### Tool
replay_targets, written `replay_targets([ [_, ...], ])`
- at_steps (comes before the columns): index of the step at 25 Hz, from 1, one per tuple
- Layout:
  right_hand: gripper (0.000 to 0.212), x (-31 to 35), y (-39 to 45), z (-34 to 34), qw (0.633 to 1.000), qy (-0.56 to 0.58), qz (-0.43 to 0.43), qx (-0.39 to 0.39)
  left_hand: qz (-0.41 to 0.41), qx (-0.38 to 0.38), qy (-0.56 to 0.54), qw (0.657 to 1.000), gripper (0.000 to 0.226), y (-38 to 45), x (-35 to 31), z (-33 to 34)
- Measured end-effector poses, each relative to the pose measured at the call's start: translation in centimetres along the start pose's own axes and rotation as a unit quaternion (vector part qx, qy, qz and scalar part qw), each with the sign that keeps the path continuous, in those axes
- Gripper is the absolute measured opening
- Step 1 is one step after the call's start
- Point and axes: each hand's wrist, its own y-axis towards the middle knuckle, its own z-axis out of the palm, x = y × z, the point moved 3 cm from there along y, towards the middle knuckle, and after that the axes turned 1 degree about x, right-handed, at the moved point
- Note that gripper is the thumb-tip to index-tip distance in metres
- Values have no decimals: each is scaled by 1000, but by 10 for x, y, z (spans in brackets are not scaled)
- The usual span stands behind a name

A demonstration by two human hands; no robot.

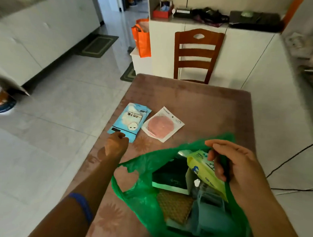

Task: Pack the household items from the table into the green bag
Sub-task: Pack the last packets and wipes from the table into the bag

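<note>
Head view, your left hand (116, 145): fingertips curled onto the near edge of the flat light-blue plastic packet (129, 122) lying on the brown table (206, 109).
Your right hand (229, 162): fingers curled around the yellow-green wipes pack (202, 169), inside the open mouth of the thin green plastic bag (143, 187).
Still on the table: clear packet with a pink round pad (162, 125), just beside the blue one.

Pale glossy floor tiles (53, 114) surround a brown table (197, 105). A slatted wooden chair (197, 55) stands at its far edge, backed by white cabinets (244, 54); a white sofa (39, 34) and dark doormat (98, 46) lie left.
</note>
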Motion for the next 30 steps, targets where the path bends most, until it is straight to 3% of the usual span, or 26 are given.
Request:
replay_targets([
  [3, 22, -10, 16, 9, 999, -29, 6, -40, -78, 96, -55, 991, 5, 72, 36, 23],
  [6, 22, -8, 21, 14, 997, -27, -1, -69, -175, 160, -157, 959, 8, 83, 46, 42],
  [8, 21, -24, 31, 9, 990, -57, 17, -130, -230, 214, -186, 931, 13, 96, 62, 79],
  [14, 20, -7, 29, 5, 983, -66, 12, -172, -318, 198, -278, 885, 9, 135, 51, 74],
  [19, 21, 7, 29, -5, 983, -66, 7, -171, -241, 181, -330, 895, 6, 128, 26, 53],
  [23, 23, 4, 21, -18, 985, -46, 1, -168, -74, 209, -359, 907, 16, 82, -9, 17],
  [25, 22, 8, 12, -26, 987, -14, -10, -157, -7, 274, -405, 872, 19, 47, -29, -8],
  [28, 22, 9, 3, -34, 991, 9, -9, -130, 21, 374, -536, 757, 10, -5, -60, -49],
  [29, 22, 10, -3, -38, 993, 13, -12, -115, 32, 387, -541, 746, 14, -26, -70, -57],
  [30, 21, 13, -9, -42, 995, 20, -18, -100, 45, 386, -521, 760, 16, -45, -77, -59],
])
